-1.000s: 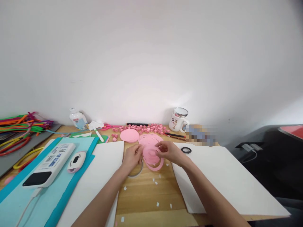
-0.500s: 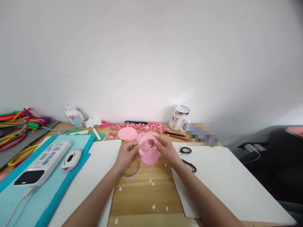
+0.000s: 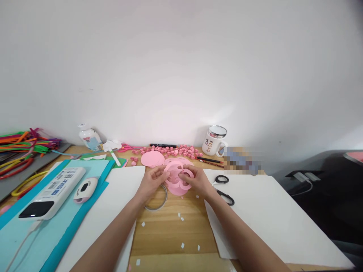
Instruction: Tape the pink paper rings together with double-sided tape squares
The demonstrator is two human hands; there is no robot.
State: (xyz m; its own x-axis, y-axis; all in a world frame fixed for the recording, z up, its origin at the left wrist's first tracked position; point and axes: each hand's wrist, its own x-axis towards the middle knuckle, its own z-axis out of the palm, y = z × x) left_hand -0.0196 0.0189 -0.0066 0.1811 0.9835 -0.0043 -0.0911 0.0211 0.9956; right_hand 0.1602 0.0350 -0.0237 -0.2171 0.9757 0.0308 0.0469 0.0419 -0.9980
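Left hand (image 3: 153, 180) and right hand (image 3: 197, 181) held a little apart, fingertips of both pinching a looped pink paper ring (image 3: 174, 161).

The ring sits between the hands, above the wooden table (image 3: 164, 236), with more pink paper close behind and below; where one piece ends and another begins is hard to tell. Near the left hand lies a grey tape roll (image 3: 155, 209), partly covered; right of the right forearm, black-handled scissors (image 3: 226, 198) rest on a white sheet (image 3: 272, 219), their blades mostly hidden. Beyond the hands come a stack of pink discs (image 3: 152, 159), scattered small pink pieces (image 3: 185, 151), two pencils (image 3: 210, 161) and a white mug (image 3: 211, 146) near the wall.
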